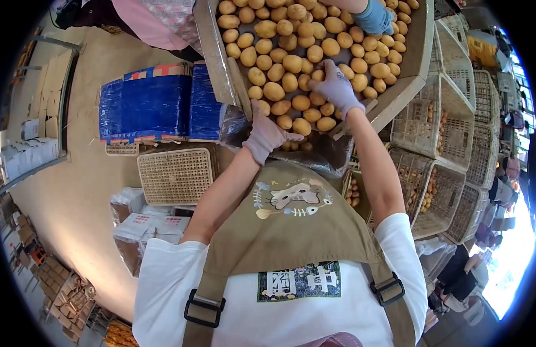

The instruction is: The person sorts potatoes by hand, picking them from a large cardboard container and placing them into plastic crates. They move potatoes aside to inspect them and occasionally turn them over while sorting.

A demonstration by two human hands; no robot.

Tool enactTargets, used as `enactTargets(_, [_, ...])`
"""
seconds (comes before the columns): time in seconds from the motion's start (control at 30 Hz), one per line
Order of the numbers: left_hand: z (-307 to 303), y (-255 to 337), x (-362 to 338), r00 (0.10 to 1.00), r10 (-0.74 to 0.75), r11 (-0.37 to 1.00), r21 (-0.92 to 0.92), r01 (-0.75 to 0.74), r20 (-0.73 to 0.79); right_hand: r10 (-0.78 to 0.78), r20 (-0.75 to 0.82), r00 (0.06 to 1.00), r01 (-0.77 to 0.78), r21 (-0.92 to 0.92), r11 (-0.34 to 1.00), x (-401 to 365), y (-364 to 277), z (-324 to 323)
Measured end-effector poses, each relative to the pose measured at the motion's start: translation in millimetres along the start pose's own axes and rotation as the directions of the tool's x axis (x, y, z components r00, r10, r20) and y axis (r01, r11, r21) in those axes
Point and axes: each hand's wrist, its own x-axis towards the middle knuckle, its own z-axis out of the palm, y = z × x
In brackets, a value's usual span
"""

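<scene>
Many round yellow-brown fruits (292, 63), possibly potatoes, lie across a wide sorting tray (415, 58) with raised sides. My left hand (265, 136), in a pale glove, is at the tray's near left corner. Its fingers point forward and its thumb stretches right, close beneath the nearest fruits. Over the near right part of the tray, my right hand (335, 87) wears a similar glove. Its thumb and finger are spread on either side of one fruit (318, 76); whether they grip it cannot be made out. Below the tray's near edge, dark plastic lining (328, 155) surrounds more fruits.
Another person's blue-gloved hand (374, 17) reaches into the tray's far right. Stacked plastic crates (415, 124), some holding fruit, stand at right. Leftward are a blue-wrapped stack (146, 107), an upturned beige crate (175, 173) and white boxes (152, 226). Another person stands at far left.
</scene>
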Motion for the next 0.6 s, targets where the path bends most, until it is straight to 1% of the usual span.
enactTargets(0.03, [-1, 2, 1, 1.000, -0.003, 1.000, -0.014, 0.003, 0.015, -0.058, -0.097, 0.994, 0.063, 0.050, 0.997, -7, 0, 7])
enactTargets(0.07, [2, 2, -1, 1.000, -0.005, 1.000, 0.012, 0.005, 0.030, -0.112, -0.197, 0.974, 0.132, 0.092, 0.987, -13, 0, 16])
enactTargets(0.1, [6, 3, -3, 0.999, -0.005, 0.999, 0.038, 0.003, 0.047, -0.163, -0.298, 0.941, 0.208, 0.126, 0.970, -19, -5, 20])
enactTargets(0.17, [0, 3, -2, 0.997, -0.013, 0.998, 0.058, 0.009, 0.071, -0.418, -0.241, 0.876, 0.429, -0.009, 0.903, -34, -31, 40])
enactTargets(0.2, [-15, 4, 3, 0.997, -0.031, 0.998, 0.058, 0.027, 0.077, -0.395, -0.062, 0.916, 0.381, -0.166, 0.910, -40, -48, 50])
enactTargets(0.23, [-14, 2, 2, 0.989, -0.011, 0.999, 0.049, 0.004, 0.144, -0.336, 0.107, 0.936, 0.352, -0.327, 0.877, -42, -65, 57])
enactTargets(0.27, [-12, 0, 1, 0.977, 0.009, 0.999, 0.037, -0.017, 0.211, -0.326, 0.080, 0.942, 0.323, -0.476, 0.818, -44, -73, 80])
enactTargets(0.3, [18, -7, -9, 0.955, 0.262, 0.919, 0.266, -0.291, 0.140, -0.309, 0.109, 0.945, 0.318, -0.526, 0.789, -43, -74, 88])
enactTargets(0.33, [11, -6, -1, 0.956, 0.243, 0.927, 0.250, -0.278, 0.163, -0.291, 0.139, 0.947, 0.316, -0.573, 0.756, -42, -75, 95])
enactTargets(0.37, [0, -4, 5, 0.958, 0.225, 0.936, 0.233, -0.264, 0.181, -0.266, 0.227, 0.937, 0.348, -0.527, 0.775, -36, -75, 90])
enactTargets(0.43, [0, 1, -4, 0.991, 0.050, 0.977, 0.198, -0.074, 0.121, -0.231, 0.391, 0.891, 0.397, -0.424, 0.814, -23, -77, 73])
enactTargets(0.47, [2, 4, -7, 0.994, -0.041, 0.983, 0.182, 0.023, 0.098, -0.159, 0.425, 0.891, 0.327, -0.358, 0.875, -20, -78, 62])
enactTargets(0.57, [2, 1, -4, 0.998, -0.012, 0.980, 0.200, 0.002, 0.053, -0.265, 0.254, 0.930, 0.337, -0.303, 0.892, -21, -56, 78])
enactTargets(0.6, [1, 1, -3, 0.994, -0.005, 0.983, 0.184, -0.014, 0.105, -0.307, 0.065, 0.949, 0.314, -0.187, 0.931, -35, -50, 77])
